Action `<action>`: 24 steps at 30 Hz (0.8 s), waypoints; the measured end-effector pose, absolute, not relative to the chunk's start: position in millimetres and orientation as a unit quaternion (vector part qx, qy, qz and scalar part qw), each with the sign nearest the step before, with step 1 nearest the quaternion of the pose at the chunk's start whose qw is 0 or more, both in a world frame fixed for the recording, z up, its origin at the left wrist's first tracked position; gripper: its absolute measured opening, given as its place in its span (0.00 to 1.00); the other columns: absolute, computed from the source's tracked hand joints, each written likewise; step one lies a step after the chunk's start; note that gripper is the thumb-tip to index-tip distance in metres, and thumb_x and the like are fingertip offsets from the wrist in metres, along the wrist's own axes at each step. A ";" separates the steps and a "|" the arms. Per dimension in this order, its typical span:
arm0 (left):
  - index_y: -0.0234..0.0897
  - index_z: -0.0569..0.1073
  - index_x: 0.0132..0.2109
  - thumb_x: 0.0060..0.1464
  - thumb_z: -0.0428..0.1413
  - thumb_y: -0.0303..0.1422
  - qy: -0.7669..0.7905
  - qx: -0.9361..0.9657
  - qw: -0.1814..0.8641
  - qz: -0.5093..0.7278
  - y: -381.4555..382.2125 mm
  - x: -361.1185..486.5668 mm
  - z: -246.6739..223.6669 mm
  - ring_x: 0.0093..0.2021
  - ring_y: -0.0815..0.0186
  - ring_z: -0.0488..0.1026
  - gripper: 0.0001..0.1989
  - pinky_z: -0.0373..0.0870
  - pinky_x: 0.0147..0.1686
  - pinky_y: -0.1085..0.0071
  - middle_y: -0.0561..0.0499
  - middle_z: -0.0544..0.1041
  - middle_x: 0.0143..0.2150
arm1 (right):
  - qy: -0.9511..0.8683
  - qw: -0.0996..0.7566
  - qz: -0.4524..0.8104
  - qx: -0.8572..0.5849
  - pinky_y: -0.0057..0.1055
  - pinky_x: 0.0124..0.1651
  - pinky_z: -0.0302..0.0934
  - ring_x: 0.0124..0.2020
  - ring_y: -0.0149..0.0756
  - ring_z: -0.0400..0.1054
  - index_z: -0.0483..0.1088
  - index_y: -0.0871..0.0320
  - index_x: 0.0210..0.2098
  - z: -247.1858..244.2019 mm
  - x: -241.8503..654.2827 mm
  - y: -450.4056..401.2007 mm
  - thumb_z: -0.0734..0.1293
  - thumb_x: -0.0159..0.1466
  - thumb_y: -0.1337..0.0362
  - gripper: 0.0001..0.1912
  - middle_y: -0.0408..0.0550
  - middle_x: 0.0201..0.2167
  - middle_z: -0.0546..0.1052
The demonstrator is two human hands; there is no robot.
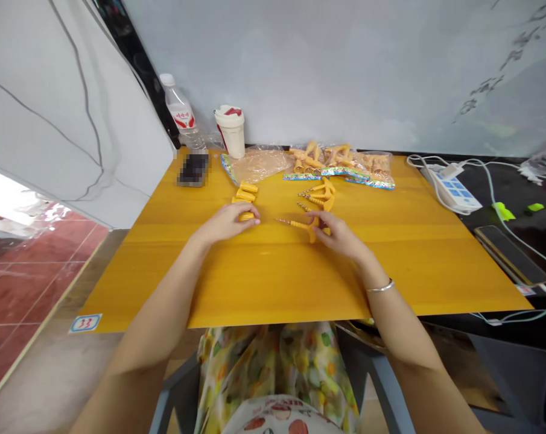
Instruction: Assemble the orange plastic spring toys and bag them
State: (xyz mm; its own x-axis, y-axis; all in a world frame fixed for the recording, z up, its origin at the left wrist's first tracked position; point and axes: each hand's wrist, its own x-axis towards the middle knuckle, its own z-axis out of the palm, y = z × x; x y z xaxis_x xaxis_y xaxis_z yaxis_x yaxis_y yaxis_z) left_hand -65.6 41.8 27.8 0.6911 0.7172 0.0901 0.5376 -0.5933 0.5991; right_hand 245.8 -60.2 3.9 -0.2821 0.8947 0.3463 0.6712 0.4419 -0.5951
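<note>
My right hand point(338, 234) grips a yellow-handled corkscrew point(298, 224) by its T-shaped handle, its metal spiral pointing left over the table. Just beyond it lie several more yellow corkscrews point(326, 194), spirals also to the left. My left hand point(230, 222) has its fingers curled over a yellow plastic sleeve point(246, 216), whose end shows under the fingertips. More of these yellow sleeves point(248, 187) lie in a short column behind that hand. A gap of bare wood separates the two hands.
Along the table's point(263, 277) back edge lie clear bags of yellow corkscrews point(345, 158), a flattened clear bag point(263, 163), a white cup point(231, 132), a water bottle point(181, 114) and a phone point(193, 168). A power strip point(456, 190) with cables sits to the right.
</note>
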 end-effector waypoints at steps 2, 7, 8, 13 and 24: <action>0.36 0.76 0.48 0.61 0.50 0.35 0.343 0.910 0.162 0.166 40.8 -62.9 21.0 0.49 0.58 0.70 0.14 0.67 0.55 0.59 0.44 0.74 0.47 | -0.758 0.307 0.189 -0.544 0.31 0.35 0.65 0.28 0.32 0.65 0.67 0.60 0.58 1.1 259.2 -55.5 0.60 0.67 0.63 0.21 0.45 0.31 0.73; 0.39 0.77 0.52 0.61 0.50 0.29 0.347 0.933 0.015 0.094 36.3 -55.3 10.4 0.52 0.51 0.66 0.16 0.67 0.51 0.55 0.41 0.73 0.49 | -0.740 0.275 0.207 -0.578 0.28 0.31 0.60 0.24 0.30 0.60 0.68 0.64 0.57 -9.2 269.6 -49.6 0.58 0.67 0.62 0.22 0.40 0.24 0.68; 0.40 0.77 0.52 0.60 0.50 0.29 0.351 0.933 0.003 0.085 35.9 -54.7 9.8 0.52 0.51 0.66 0.16 0.66 0.50 0.55 0.41 0.73 0.50 | -0.741 0.275 0.200 -0.579 0.28 0.32 0.61 0.24 0.30 0.61 0.68 0.64 0.56 -11.0 269.2 -49.1 0.58 0.67 0.62 0.21 0.40 0.24 0.69; 0.41 0.77 0.52 0.59 0.52 0.28 0.356 0.932 -0.016 0.073 35.8 -54.4 8.9 0.52 0.50 0.66 0.16 0.65 0.49 0.55 0.41 0.73 0.50 | -0.754 0.305 0.148 -0.563 0.32 0.38 0.65 0.29 0.32 0.66 0.70 0.61 0.54 -17.5 269.2 -46.2 0.60 0.64 0.66 0.20 0.50 0.37 0.76; 0.39 0.74 0.57 0.63 0.51 0.34 0.342 0.931 0.002 0.131 32.5 -53.1 14.8 0.54 0.49 0.64 0.18 0.64 0.50 0.54 0.39 0.71 0.52 | -0.589 0.514 0.072 -0.619 0.30 0.28 0.60 0.24 0.29 0.59 0.56 0.53 0.66 -8.6 281.3 -39.2 0.61 0.67 0.61 0.28 0.49 0.41 0.73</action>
State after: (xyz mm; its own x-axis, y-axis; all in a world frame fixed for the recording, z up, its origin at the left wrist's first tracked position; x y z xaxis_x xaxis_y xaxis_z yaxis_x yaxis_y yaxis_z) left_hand -53.1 32.5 14.8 0.7317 0.6372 0.2421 0.6364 -0.7658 0.0924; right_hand 281.3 -39.2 -8.6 0.2947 0.8039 0.5166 0.6559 0.2230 -0.7212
